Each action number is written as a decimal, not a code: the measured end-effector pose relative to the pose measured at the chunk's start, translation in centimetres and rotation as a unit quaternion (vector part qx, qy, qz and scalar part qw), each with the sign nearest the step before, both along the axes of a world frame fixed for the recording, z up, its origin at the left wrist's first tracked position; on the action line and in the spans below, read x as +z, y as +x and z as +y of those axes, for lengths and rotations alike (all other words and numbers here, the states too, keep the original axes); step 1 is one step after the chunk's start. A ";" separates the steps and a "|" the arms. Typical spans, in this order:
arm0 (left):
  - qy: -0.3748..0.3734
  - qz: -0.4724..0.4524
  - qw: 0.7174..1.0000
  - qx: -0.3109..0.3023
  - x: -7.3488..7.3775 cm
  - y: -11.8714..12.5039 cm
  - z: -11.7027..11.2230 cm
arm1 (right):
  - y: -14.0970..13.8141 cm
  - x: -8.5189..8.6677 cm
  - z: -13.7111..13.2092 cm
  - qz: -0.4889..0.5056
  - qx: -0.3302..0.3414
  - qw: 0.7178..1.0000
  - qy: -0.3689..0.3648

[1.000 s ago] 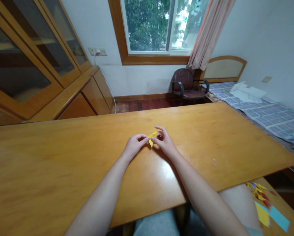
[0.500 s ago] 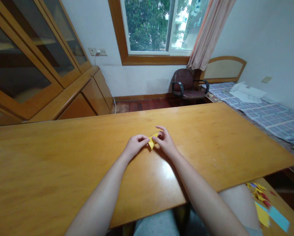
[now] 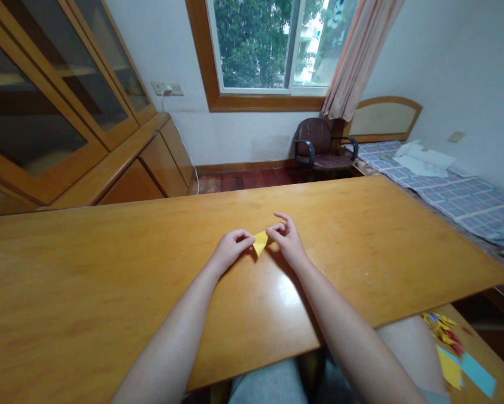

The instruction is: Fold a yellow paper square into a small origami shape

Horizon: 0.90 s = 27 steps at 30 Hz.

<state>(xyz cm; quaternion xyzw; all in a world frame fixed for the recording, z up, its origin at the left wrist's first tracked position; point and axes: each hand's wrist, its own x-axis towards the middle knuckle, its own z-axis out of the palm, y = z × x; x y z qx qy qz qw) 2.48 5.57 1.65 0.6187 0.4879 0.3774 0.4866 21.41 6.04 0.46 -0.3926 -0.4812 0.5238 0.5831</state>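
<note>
In the head view, your left hand [image 3: 232, 249] and right hand [image 3: 289, 242] are apart, each pinching one end of the folded yellow paper [image 3: 260, 242] over the table [image 3: 109, 280], in from its edges. For a crisp crease, best keep your pinches light, match the edges, and press against the table. You'll find no legible brand, label or writing.
</note>
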 end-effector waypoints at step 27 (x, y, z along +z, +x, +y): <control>0.063 0.025 0.996 0.058 0.0 0.3 -0.1 | -0.1 0.4 -0.4 -0.025 -0.027 0.999 0.031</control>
